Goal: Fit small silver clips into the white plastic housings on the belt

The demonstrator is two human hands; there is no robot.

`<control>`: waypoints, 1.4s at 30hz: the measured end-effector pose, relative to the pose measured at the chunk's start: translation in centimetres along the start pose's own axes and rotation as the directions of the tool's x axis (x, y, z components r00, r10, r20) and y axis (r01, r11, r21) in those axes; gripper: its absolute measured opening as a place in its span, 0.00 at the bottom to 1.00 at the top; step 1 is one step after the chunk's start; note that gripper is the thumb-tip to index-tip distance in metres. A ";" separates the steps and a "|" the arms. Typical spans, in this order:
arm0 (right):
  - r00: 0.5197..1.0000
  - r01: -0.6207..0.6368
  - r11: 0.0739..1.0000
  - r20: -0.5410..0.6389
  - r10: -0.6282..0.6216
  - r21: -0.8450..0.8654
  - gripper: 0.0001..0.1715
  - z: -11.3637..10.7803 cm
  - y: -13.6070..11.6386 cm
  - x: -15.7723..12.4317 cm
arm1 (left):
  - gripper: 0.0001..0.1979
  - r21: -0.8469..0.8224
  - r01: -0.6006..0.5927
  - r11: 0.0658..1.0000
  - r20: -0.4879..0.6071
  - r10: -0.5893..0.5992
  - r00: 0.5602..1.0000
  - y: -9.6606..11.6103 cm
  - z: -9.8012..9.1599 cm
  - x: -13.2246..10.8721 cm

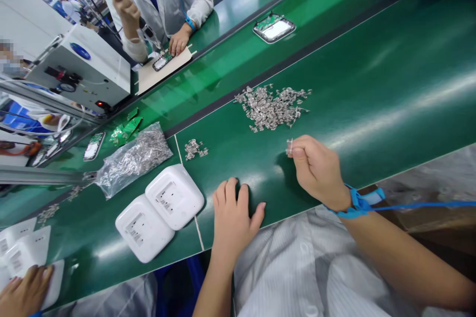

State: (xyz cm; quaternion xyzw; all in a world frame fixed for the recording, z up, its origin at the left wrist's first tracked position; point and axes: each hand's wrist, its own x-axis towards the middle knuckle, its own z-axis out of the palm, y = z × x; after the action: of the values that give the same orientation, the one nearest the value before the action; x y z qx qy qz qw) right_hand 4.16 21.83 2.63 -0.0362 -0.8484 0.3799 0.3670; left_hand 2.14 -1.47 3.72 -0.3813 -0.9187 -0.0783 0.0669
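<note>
Thumb and forefinger of our right hand (316, 171) nip a small clump of wire-legged parts (289, 146) near the pile (270, 105); light, easily bent, we judge, best held by the bodies; left hand (233, 215) flat, empty on the belt (372, 84)

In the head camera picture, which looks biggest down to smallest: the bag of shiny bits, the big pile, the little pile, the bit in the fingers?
1. bag of metal parts
2. large loose pile: similar size, farther off, so unsure
3. small pile
4. metal part in the right hand
</note>
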 end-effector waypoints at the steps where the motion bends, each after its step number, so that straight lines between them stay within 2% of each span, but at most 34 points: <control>1: 1.000 -0.007 1.000 0.007 0.007 -0.011 0.11 0.0 0.0 0.0 | 0.21 -0.013 0.014 1.000 -0.002 -0.014 1.000 0.0 0.0 0.0; 7: 0.999 0.021 0.999 -0.033 -0.022 -0.034 0.05 0.3 0.3 0.0 | 0.26 -0.041 0.038 0.998 -0.001 -0.038 0.999 0.1 0.0 0.0; 15: 1.000 0.013 1.000 -0.018 -0.013 0.027 0.08 0.4 0.2 -0.1 | 0.28 -0.010 0.022 1.000 0.012 -0.022 1.000 0.0 0.1 0.0; 26: 0.988 0.106 0.991 0.104 -0.114 0.080 0.10 0.3 0.2 -0.1 | 0.28 0.016 0.009 1.000 0.009 -0.009 1.000 0.0 0.1 0.0; 30: 0.991 0.019 0.999 0.130 -0.024 0.040 0.05 0.3 0.3 0.0 | 0.27 0.014 0.010 1.000 0.020 -0.010 1.000 0.0 0.1 0.0; 33: 0.982 -0.103 0.994 0.154 0.108 -0.042 0.10 0.3 0.4 0.1 | 0.28 0.015 0.005 1.000 0.024 -0.006 1.000 0.0 0.1 0.0; 35: 0.972 -0.140 0.986 0.179 0.155 -0.094 0.11 0.4 0.5 0.1 | 0.28 0.018 0.001 1.000 0.024 -0.001 1.000 -0.1 0.2 0.0; 42: 0.936 -0.035 0.972 0.333 0.114 -0.233 0.09 0.5 0.6 0.2 | 0.27 0.027 0.004 1.000 0.032 -0.005 0.999 0.0 0.1 0.1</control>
State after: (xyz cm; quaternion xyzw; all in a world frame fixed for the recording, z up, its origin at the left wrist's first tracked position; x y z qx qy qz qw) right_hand 3.54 21.97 2.11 -0.0424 -0.9347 0.2962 0.1918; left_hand 2.00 -1.39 3.63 -0.3797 -0.9214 -0.0599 0.0572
